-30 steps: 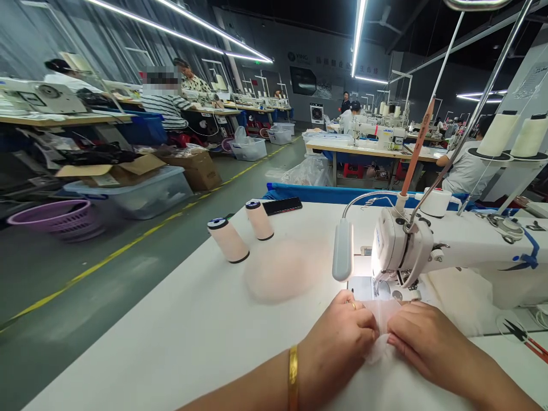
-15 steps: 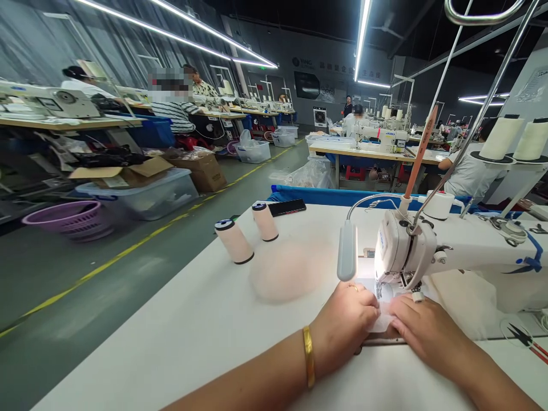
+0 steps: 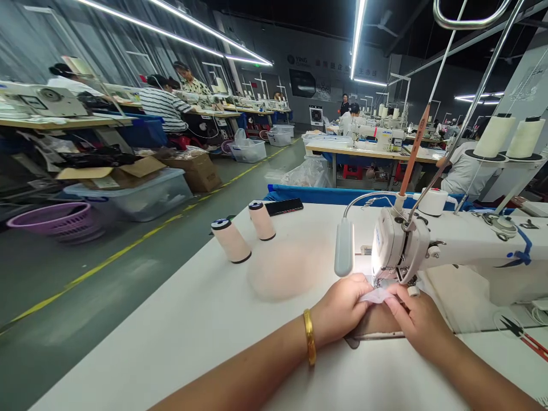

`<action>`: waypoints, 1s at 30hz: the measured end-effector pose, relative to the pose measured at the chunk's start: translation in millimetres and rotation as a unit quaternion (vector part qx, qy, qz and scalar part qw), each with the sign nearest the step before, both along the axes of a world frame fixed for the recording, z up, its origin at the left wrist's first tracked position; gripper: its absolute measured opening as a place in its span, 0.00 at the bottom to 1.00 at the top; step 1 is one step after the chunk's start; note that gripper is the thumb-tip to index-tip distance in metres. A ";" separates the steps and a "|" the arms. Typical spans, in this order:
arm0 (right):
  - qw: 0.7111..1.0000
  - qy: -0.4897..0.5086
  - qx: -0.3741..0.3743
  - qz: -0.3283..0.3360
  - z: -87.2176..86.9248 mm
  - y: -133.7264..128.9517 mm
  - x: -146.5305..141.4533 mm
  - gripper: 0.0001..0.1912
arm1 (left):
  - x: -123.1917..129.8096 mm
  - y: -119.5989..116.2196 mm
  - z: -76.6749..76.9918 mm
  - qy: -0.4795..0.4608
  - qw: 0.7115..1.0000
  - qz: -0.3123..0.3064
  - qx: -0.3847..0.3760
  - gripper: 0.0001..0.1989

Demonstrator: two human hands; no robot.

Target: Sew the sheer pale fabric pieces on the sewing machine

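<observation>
A small piece of thin whitish fabric [image 3: 377,295] stretches between my hands just in front of the needle area of the white sewing machine [image 3: 387,242]. My left hand [image 3: 342,305] pinches its left edge between thumb and fingers. On the other side, my right hand [image 3: 422,319] grips the right edge, thumb toward me. Below the fabric, the brown-looking machine plate [image 3: 379,322] shows. Sheer pale peach fabric [image 3: 285,268] lies in a soft heap left of the machine. More pale sheer fabric [image 3: 458,291] rests under the machine arm.
Two peach thread cones [image 3: 231,241] and a black phone [image 3: 285,206] lie at the table's back left. A grey lamp [image 3: 344,248] hangs beside the machine head. Red-handled snips [image 3: 526,339] lie at right. Other people sit at machines beyond; a purple basket [image 3: 57,222] stands on the floor.
Both hands have raised the near part of the fabric off the plate, folding or bunching it between them. More of the plate shows now. The view has shifted slightly.
</observation>
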State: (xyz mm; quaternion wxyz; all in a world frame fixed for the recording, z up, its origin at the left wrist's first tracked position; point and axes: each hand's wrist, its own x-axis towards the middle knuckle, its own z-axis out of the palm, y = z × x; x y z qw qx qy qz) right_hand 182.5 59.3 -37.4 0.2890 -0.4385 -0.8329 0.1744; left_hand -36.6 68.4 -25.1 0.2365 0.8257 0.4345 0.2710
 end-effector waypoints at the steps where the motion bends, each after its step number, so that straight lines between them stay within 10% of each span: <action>1: 1.000 0.000 0.002 0.003 0.7 -0.1 0.4 0.12 | -0.1 -0.1 0.0 0.000 1.000 0.002 0.003 0.10; 10: 0.974 -0.154 0.060 0.156 12.4 -9.8 13.5 0.10 | -3.2 -28.7 -11.6 0.045 0.983 -0.084 0.154 0.10; 30: 0.975 -0.158 0.097 0.125 5.7 -4.2 12.6 0.10 | -6.4 -17.3 -10.5 0.058 0.967 -0.064 0.240 0.12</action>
